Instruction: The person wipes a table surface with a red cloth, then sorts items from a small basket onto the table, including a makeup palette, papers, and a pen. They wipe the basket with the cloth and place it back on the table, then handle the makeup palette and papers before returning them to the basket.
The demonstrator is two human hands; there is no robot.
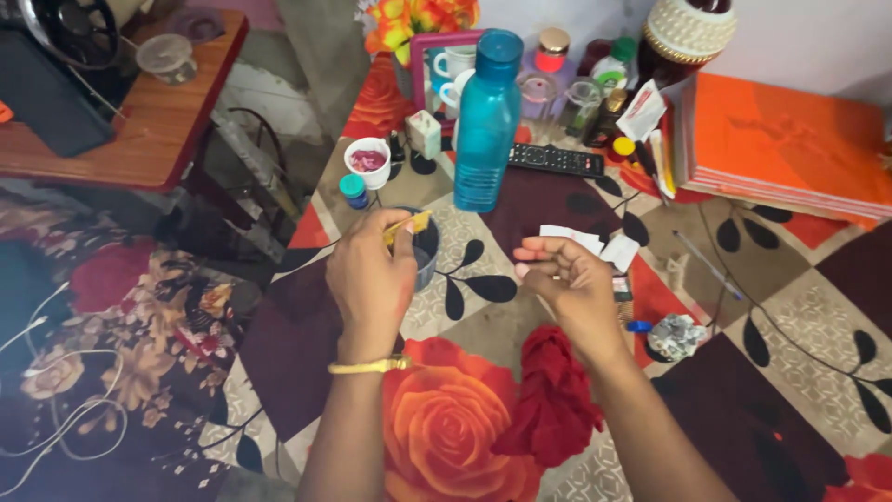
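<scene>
Head view: left hand (370, 270) pinches yellow strip (407, 226)

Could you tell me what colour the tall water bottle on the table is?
The bottle is teal blue, cap included, seen in the head view.

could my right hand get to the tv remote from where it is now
Probably yes. The right hand hovers over the table with nothing visibly gripped, and the black remote lies just beyond it. Only small white paper slips lie between; the blue bottle stands off to the side.

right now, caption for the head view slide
Left hand pinches a small yellow piece over a cup; right hand curled nearby.
</scene>
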